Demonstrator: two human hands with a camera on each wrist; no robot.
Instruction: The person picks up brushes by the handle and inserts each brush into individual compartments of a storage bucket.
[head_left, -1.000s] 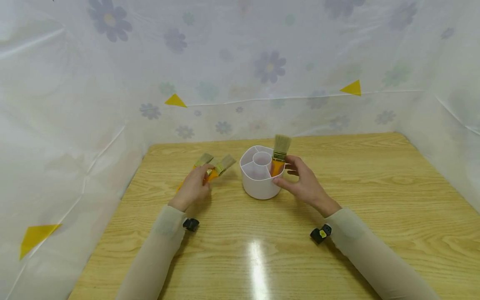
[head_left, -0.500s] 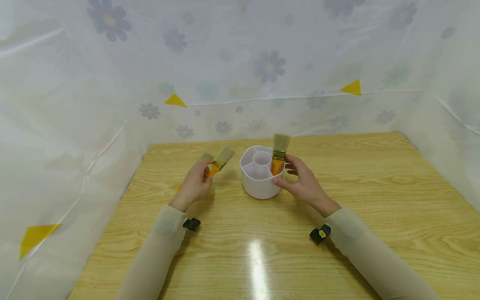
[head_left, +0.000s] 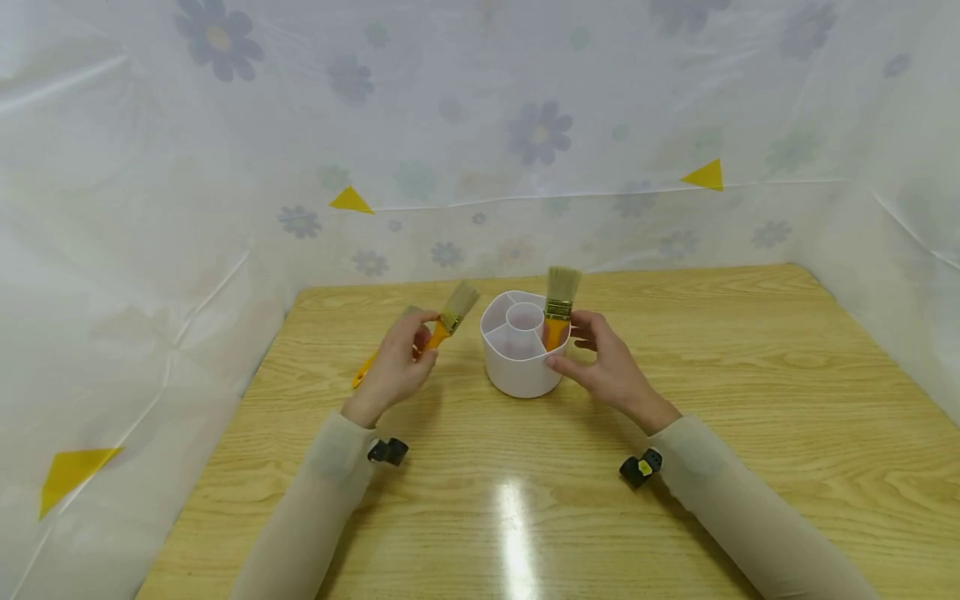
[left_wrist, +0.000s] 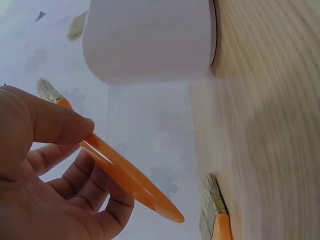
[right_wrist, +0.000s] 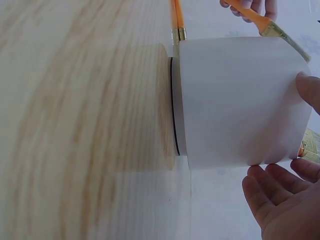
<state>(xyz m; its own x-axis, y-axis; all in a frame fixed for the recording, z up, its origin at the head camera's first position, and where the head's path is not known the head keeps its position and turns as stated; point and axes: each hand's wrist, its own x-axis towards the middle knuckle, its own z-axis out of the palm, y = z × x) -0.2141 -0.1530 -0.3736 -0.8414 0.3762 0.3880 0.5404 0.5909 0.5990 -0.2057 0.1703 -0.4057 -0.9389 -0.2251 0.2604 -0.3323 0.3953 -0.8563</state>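
A white round container [head_left: 517, 367] with divided compartments stands mid-table. One paintbrush [head_left: 559, 304] with an orange handle stands bristles-up in its right compartment. My right hand [head_left: 572, 346] holds the container's right side, thumb on the wall [right_wrist: 240, 100]. Just left of the container, my left hand [head_left: 423, 337] grips a second orange-handled brush [head_left: 450, 315] above the table, its bristles pointing toward the rim. In the left wrist view the fingers wrap that handle [left_wrist: 120, 172]. A third brush [head_left: 365, 371] lies on the table behind the left hand, partly hidden.
The wooden table [head_left: 675, 333] is enclosed by white flowered plastic sheeting [head_left: 525, 125] at the back and both sides. Bare wood lies to the right of the container and in front of both hands.
My left hand has lifted one brush off the table and carried it up and right toward the container. The other brush stays lying there. The right hand has not moved.
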